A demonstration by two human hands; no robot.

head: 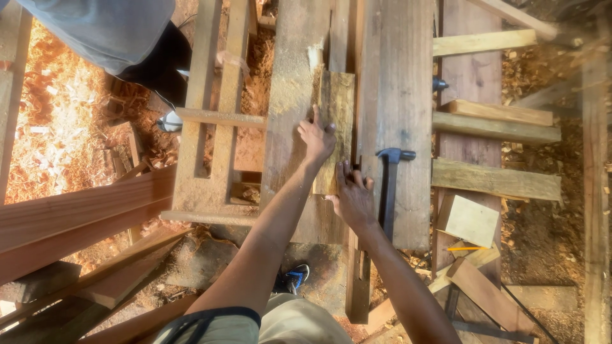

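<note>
A short rough wooden board (336,108) lies lengthwise on a dusty workbench (287,76). My left hand (317,137) presses flat on the board's middle, index finger pointing away from me. My right hand (352,197) rests at the board's near right corner, fingers curled against its edge; whether it grips a small tool there is too hidden to tell. A black claw hammer (389,185) lies on the wide plank (398,95) just right of my right hand, head away from me.
Another person in a grey top (108,28) stands at the upper left beside a wooden frame (213,121). Loose planks (494,124) and a pale square offcut (468,220) with a yellow pencil (465,248) lie to the right. Shavings cover the floor (57,121). Long boards (76,216) lean at the left.
</note>
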